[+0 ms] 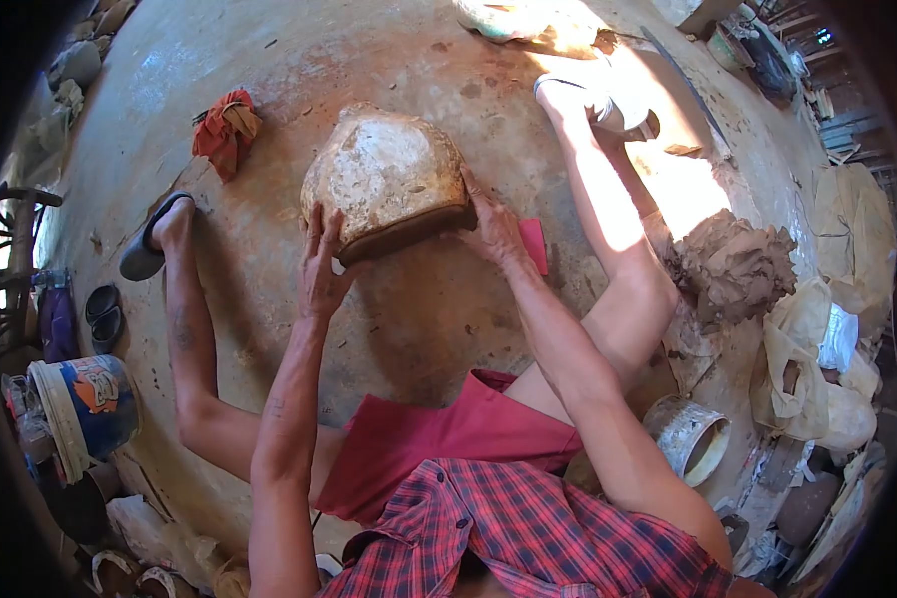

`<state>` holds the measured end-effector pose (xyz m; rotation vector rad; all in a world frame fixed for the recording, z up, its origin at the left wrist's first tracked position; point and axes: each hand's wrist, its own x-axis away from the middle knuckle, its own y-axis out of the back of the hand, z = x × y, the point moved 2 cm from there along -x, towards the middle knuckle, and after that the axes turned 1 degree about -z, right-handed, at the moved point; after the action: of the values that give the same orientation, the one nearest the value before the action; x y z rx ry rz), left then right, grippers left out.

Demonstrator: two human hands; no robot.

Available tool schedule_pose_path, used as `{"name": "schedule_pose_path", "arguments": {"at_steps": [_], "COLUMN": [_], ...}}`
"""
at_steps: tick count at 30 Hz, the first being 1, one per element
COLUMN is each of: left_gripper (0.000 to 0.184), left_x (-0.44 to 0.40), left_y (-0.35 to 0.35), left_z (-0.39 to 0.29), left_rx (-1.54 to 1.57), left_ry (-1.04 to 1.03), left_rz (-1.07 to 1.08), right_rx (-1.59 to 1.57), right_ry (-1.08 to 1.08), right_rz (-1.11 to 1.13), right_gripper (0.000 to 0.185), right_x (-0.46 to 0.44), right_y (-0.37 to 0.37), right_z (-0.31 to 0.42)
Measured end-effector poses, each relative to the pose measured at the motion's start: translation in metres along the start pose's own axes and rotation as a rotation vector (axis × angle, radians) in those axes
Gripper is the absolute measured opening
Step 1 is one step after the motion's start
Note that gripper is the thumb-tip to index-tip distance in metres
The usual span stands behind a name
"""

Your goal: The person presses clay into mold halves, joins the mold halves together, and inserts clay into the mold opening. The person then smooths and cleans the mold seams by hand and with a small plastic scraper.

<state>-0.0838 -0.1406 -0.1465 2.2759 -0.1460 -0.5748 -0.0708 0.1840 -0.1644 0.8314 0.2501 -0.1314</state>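
A heavy-looking rounded block (384,164), perhaps a plaster mould, is between my hands in front of me. Its top is whitish with brown stains, and the flat near side is darker. My left hand (324,264) presses against the near left corner, fingers up along the side and thumb by the lower edge. At the right corner my right hand (490,224) wraps round the edge, its fingertips partly hidden. Whether the block's near edge is raised off the floor I cannot tell. A flat pink piece (534,245) lies by my right wrist.
An orange-red cloth (226,135) lies on the concrete floor beyond my left foot. A heap of grey-brown clay (736,264) sits right of my right knee, near a metal pot (703,447) and plastic bags (797,349). To the left stand a paint bucket (100,399) and dark slippers (105,319).
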Motion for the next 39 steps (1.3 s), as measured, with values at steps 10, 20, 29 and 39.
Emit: {"name": "schedule_pose_path", "arguments": {"at_steps": [10,20,29,39], "left_gripper": [0.096,0.099,0.107,0.108], "left_x": [-0.007,-0.015,-0.026,-0.026], "left_y": [-0.009,-0.009,0.003,-0.007], "left_z": [-0.005,-0.012,-0.044,-0.041], "left_rx": [-0.031,-0.225,-0.337,-0.4], "left_ry": [0.012,-0.06,0.066,0.054], "left_rz": [-0.083,-0.005,0.094,0.035], "right_rx": [0.24,0.347,0.349,0.317], "right_ry": [-0.115,0.273,0.291,0.336], "right_rz": [-0.009,-0.079,-0.115,-0.116], "right_gripper": [0.125,0.108,0.108,0.1], "right_x": [-0.009,-0.021,-0.026,-0.027], "right_y": [0.001,-0.011,-0.002,-0.005], "right_z": [0.004,0.007,0.032,0.035]}}
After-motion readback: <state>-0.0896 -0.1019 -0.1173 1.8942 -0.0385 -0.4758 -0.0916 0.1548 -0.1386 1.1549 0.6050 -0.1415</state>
